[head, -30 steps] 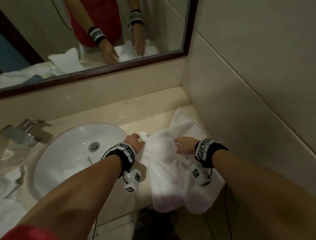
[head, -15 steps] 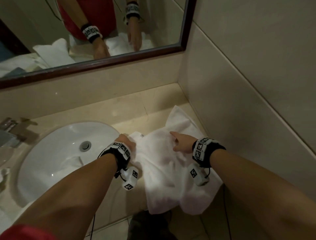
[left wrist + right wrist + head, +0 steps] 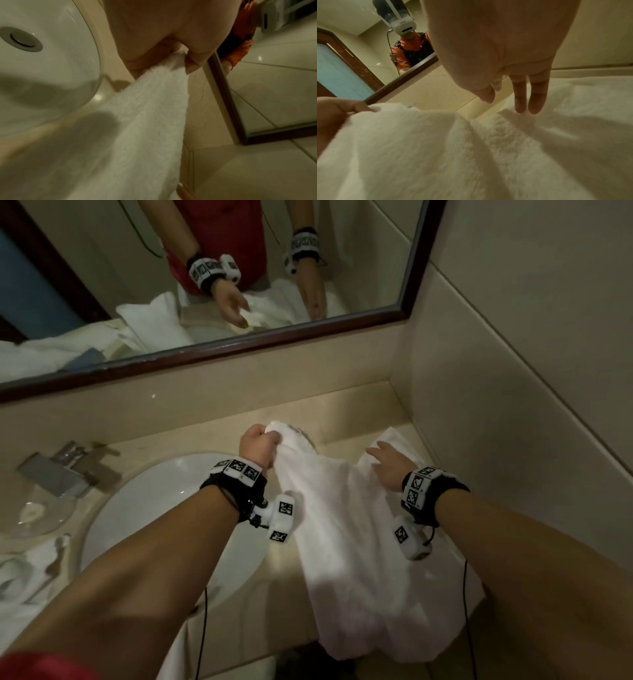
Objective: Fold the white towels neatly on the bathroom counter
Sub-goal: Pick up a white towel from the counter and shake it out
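Observation:
A white towel (image 3: 346, 542) lies on the beige counter (image 3: 205, 422) right of the sink and hangs over the front edge. My left hand (image 3: 262, 445) grips the towel's far left corner and holds it lifted off the counter; the left wrist view shows the towel (image 3: 150, 121) pinched between thumb and fingers (image 3: 190, 63). My right hand (image 3: 388, 465) lies flat on the towel's right part, fingers straight. In the right wrist view its fingertips (image 3: 529, 106) touch the towel (image 3: 471, 155) near the far corner.
A white sink (image 3: 144, 508) sits left of the towel, with a chrome faucet (image 3: 54, 474) behind it. More white towels (image 3: 20, 583) lie at the far left. A framed mirror (image 3: 205, 285) runs along the back, and a tiled wall (image 3: 513, 405) closes the right side.
My left hand has lifted the towel's corner and carried it away from me toward the back of the counter. The right hand slid a little farther along the towel.

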The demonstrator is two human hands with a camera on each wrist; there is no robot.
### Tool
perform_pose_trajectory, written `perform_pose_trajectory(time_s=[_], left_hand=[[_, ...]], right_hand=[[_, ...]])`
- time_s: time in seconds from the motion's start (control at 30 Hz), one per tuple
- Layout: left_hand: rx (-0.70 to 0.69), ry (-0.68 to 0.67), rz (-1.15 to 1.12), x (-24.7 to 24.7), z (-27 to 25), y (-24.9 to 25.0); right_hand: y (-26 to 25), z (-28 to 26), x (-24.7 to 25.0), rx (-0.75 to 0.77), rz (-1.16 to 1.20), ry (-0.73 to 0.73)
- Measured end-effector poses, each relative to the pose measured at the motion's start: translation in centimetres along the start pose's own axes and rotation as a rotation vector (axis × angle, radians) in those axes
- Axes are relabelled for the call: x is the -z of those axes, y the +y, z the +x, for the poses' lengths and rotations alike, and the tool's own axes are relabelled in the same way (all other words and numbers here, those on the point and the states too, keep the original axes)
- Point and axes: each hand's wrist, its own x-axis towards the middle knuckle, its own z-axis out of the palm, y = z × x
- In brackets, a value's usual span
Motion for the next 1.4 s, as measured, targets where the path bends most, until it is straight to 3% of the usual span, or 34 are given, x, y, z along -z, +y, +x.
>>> perform_pose_trajectory(time_s=[0.27, 0.43, 0.57, 0.73, 0.8, 0.93, 1.1, 1.23, 1.4], left_hand=[[0.073, 0.062, -0.043, 3.1, 1.0, 0.1], [-0.014, -0.026, 0.043, 3.8, 0.1, -0.4], [-0.058, -0.061, 0.113, 3.6, 0.8, -1.1], [-0.105, 0.037, 0.162, 3.3, 3.4, -0.8], [-0.136, 0.032, 0.277, 2.3, 3.6, -1.2], [-0.146, 0.173, 0.723, 0.4, 2.4, -2.6], [-0.127, -0.081, 1.1, -2.4, -0.7, -4.3], [-0.081, -0.276, 1.286, -4.2, -2.4, -7.5], [-0.076, -0.302, 1.386, -5.0, -2.3, -9.5]], right_hand=[[-0.3, 2.8, -0.8, 0.021, -0.117, -0.024], [-0.2, 3.0, -1.5, 0.037, -0.199, -0.049], [-1.2, 3.4, -0.8, -0.019, -0.428, -0.056], [0.1, 4.6, -0.5, -0.124, -0.339, -0.179], [0.5, 4.8, -0.7, -0.137, -0.309, -0.203], [0.7, 4.3, -0.7, -0.158, -0.268, -0.228], [0.8, 3.2, -0.7, -0.157, -0.228, -0.124], [0.6, 2.8, -2.2, -0.159, -0.239, -0.22], [1.0, 3.2, -3.0, -0.168, -0.239, -0.252]])
